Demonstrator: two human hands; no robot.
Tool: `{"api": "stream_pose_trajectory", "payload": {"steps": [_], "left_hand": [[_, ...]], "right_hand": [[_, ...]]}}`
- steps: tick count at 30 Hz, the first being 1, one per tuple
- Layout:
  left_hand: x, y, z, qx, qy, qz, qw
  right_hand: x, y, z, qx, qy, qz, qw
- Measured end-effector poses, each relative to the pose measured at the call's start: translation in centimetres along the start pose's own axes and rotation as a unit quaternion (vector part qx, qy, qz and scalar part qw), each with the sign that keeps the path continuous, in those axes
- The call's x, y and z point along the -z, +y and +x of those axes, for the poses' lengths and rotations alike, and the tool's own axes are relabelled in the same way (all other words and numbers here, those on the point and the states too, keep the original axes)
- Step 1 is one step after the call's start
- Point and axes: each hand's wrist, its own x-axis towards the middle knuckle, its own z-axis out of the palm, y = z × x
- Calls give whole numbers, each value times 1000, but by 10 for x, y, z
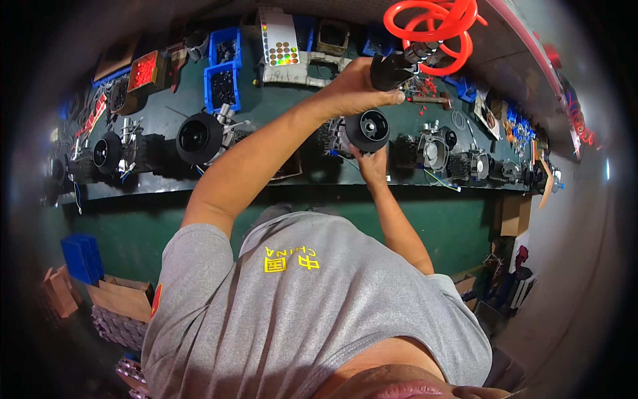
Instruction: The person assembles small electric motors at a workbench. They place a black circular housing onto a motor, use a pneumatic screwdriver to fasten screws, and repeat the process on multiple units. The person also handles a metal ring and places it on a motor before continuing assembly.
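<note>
Left hand (355,90), upper centre of frame, closed around black pneumatic tool (392,66) hanging from coiled red air hose (435,23) at top right. Right hand (372,163), just below, grips underside of black round motor housing (367,130); fingers mostly hidden behind it, so how far they curl cannot be told. Housing sits at frame centre over green workbench (279,106). Similar black assemblies (198,137) stand along bench at left; blue parts bins (222,83) behind

The right hand (373,166) is mostly hidden behind the black wheel (367,130); the red hose (435,23) is cut off at the top edge
</note>
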Motion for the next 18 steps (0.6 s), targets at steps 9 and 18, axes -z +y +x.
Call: {"api": "stream_pose_trajectory", "payload": {"steps": [9,18], "left_hand": [[3,7,-3,-45,71,-14,996],[3,30,0,-60,149,10,987]], "right_hand": [[-2,12,1,-18,13,-42,999],[16,20,-5,-71,-11,99,992]]}}
